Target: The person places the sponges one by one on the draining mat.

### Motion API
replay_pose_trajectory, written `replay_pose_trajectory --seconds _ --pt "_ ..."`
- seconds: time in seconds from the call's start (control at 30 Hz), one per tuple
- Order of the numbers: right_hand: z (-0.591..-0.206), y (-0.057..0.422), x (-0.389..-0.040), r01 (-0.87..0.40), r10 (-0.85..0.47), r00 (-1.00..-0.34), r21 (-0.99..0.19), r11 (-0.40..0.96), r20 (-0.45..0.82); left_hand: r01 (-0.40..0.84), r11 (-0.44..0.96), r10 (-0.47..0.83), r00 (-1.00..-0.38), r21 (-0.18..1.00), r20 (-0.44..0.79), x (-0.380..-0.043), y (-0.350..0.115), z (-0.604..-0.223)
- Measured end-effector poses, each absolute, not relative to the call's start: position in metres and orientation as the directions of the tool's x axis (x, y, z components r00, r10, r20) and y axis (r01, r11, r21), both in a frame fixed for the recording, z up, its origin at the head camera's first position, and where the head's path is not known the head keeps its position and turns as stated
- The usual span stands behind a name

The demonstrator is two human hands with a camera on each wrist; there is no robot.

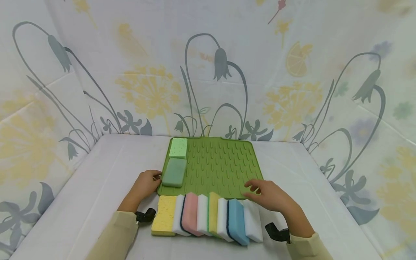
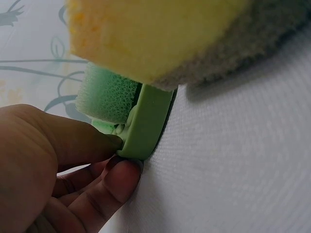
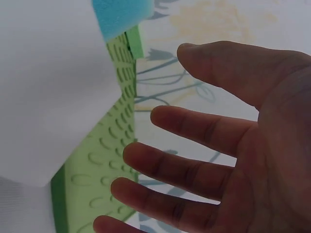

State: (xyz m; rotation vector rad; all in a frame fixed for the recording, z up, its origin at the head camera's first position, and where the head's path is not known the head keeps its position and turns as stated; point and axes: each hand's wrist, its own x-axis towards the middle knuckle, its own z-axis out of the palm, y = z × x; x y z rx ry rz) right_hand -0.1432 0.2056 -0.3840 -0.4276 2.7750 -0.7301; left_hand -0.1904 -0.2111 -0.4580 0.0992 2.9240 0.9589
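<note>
A green silicone mat (image 1: 221,166) with raised bumps lies on the table. On its left side sit a light green sponge (image 1: 178,148) and, nearer me, a grey-green sponge (image 1: 174,172). My left hand (image 1: 147,182) is at the mat's left front edge; in the left wrist view the thumb and fingers of this hand (image 2: 73,160) pinch the rim. Over the mat's right front part, my right hand (image 1: 268,193) is spread and holds nothing. The right wrist view shows its fingers (image 3: 180,167) apart, with a white sponge (image 3: 53,87) close by.
Before the mat stands a row of several sponges: a yellow one (image 1: 164,215) at the left, then white, a pink one (image 1: 190,213), a yellow-green one (image 1: 214,213), a blue one (image 1: 237,221) and a white one (image 1: 252,220) at the right. A patterned cloth (image 1: 208,90) hangs behind.
</note>
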Motion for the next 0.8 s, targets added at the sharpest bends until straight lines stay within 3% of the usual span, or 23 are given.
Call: replay_pose_trajectory --seconds 0.53,0.8 --pt "-0.396 0.213 -0.131 -0.121 -0.309 -0.923 -0.588 0.800 -0.231 0.040 0.799 0.083 -0.996 0.601 -0.044 -0.192 -0.213 -0.457" --pt "-0.403 0.213 -0.130 -0.157 -0.362 -0.904 -0.612 0.775 -0.227 0.029 0.805 0.077 -0.996 0.593 -0.055 -0.191 -0.212 -0.457"
